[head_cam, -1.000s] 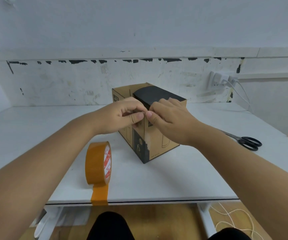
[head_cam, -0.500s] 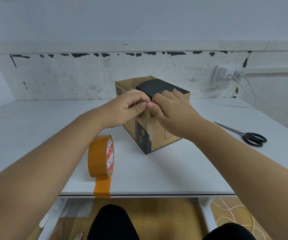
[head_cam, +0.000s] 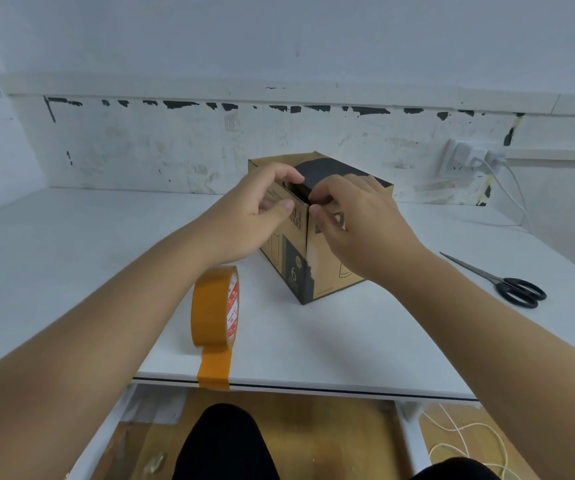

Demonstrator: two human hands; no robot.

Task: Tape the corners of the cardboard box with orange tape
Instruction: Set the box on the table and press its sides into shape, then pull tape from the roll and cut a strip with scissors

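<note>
Cardboard box (head_cam: 317,258) sits mid-table with its near vertical corner facing the camera and top flaps not fully flat. Left hand (head_cam: 254,216) grips the top rim left of that corner, fingers curled over the edge, thumb on the outer face. Right hand (head_cam: 351,220) pinches the rim just right of the corner, fingers bent over the dark top flap. Both hold cardboard only; no tape piece visible in either. Orange tape (head_cam: 215,310) roll stands on edge, near-left of the box, its loose end stuck over the near edge of the table (head_cam: 71,271). Scissors (head_cam: 507,285) lie far right, well apart from the box. Corner looks untaped, with torn paper along the seam. Risks, as judgement: letting go to fetch tape could let the flaps spring apart and reopen the seam; the light box could slide or tip under uneven pressing; the roll could topple or roll when its stuck end is pulled; tape over torn paper may bond poorly.
</note>
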